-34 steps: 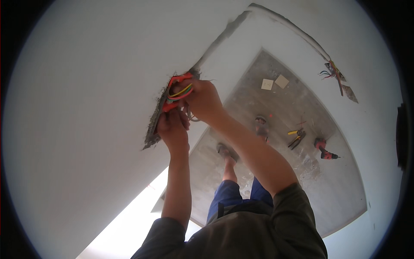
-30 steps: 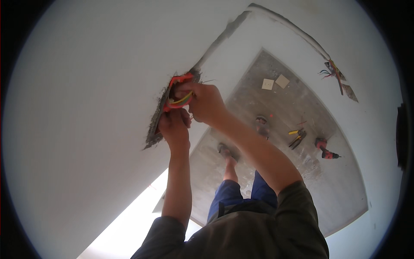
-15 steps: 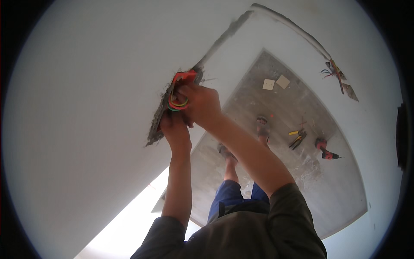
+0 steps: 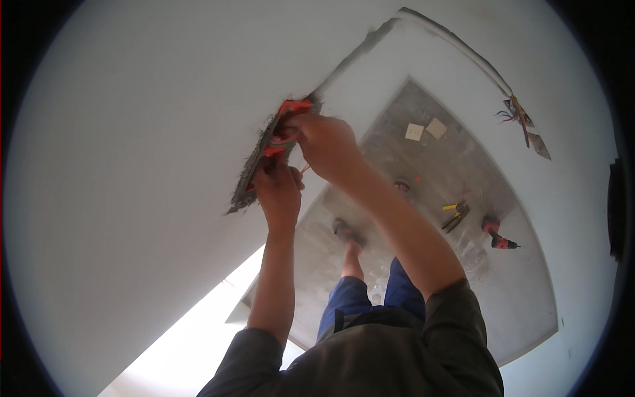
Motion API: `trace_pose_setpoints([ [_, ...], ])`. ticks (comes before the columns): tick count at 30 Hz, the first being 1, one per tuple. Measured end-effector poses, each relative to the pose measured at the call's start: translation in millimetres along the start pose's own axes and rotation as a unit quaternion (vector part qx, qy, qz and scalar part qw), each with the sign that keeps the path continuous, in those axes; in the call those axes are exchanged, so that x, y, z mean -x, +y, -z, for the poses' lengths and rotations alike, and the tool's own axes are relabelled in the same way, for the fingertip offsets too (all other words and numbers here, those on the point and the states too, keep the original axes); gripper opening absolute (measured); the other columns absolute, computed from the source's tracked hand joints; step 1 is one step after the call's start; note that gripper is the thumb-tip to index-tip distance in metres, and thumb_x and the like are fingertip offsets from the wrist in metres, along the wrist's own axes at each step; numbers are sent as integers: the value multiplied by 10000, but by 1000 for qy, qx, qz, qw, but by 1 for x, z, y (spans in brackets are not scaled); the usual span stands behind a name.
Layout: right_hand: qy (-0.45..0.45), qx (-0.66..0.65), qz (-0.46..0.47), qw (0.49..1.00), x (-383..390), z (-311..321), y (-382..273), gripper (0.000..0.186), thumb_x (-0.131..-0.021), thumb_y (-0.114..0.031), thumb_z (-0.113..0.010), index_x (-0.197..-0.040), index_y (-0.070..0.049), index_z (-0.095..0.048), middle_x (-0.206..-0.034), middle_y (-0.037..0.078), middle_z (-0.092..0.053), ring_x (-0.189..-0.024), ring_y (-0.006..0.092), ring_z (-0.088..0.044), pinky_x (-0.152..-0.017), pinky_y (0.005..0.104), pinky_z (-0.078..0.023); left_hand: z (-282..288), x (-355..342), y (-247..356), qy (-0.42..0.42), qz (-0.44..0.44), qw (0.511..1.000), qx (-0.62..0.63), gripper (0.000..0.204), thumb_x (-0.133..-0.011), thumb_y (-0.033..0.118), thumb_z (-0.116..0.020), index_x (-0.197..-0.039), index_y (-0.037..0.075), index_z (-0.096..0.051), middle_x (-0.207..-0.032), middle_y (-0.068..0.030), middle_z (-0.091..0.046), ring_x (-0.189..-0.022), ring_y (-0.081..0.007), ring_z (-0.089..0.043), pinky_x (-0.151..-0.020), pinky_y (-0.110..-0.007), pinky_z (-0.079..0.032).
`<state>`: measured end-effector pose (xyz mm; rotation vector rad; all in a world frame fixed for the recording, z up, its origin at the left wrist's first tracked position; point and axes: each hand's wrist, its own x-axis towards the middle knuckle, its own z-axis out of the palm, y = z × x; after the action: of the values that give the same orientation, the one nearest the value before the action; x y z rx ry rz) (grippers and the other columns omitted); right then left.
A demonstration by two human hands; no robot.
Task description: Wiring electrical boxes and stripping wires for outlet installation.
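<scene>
Head view: right hand (image 4: 329, 142) has its fingertips at the mouth of an orange-red electrical wall box (image 4: 294, 108), in among the wires (image 4: 284, 140). Fingers bunched, but blur and the hand's own back hide the pads; cannot tell whether the grip is clamped on a wire or just against it. Left hand (image 4: 278, 192) sits lower, fingers curled up at the box's lower part; contact hidden there too, so its grip can't be called either. A thin reddish wire end (image 4: 305, 168) sticks out just beside its fingers, on the right.

Key relation: the wires lie just left of the right fingertips, bowed across the box mouth. Right hand is the nearer one; left is just below. Box sits in a rough-edged wall slot (image 4: 239, 192), long axis diagonal, lower left to upper right. Right forearm comes in across that axis from the lower right; left forearm comes nearly straight up to the slot's lower half. One box or two joined: can't tell.

Further out: a grey patched channel (image 4: 360, 49) runs from the slot's upper end toward the corner. On the other wall, well apart, a second opening with loose wires (image 4: 508, 116). On the floor (image 4: 516, 284): two pale square plates (image 4: 414, 132), yellow-and-black-handled pliers (image 4: 455, 217), red-and-black drill (image 4: 499, 235), all out of the hands' reach.
</scene>
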<state>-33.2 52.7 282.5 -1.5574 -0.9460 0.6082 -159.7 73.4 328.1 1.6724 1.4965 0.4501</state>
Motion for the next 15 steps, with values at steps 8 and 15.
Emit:
trace_pose_setpoints([
  [8, -2, 39, 72, 997, 16, 3, -7, 221, -891, -201, -651, -1083, -93, -653, -933, 90, -694, -725, 279, -694, -569, 375, -544, -3, 20, -10, 15, 90, 982, 163, 213, -1046, 220, -498, -1119, 22, -469, -705, -105, -657, -520, -134, -594, -407, -252, -407],
  [15, -47, 241, 130, 961, 18, 5, -3, 243, -921, -270, -669, -1106, -116, -637, -824, 62, -627, -693, 255, -664, -535, 355, -516, 2, 13, 1, 23, 168, 959, 228, 246, -1052, 269, -481, -981, 49, -562, -687, -58, -611, -529, -115, -557, -446, -239, -408],
])
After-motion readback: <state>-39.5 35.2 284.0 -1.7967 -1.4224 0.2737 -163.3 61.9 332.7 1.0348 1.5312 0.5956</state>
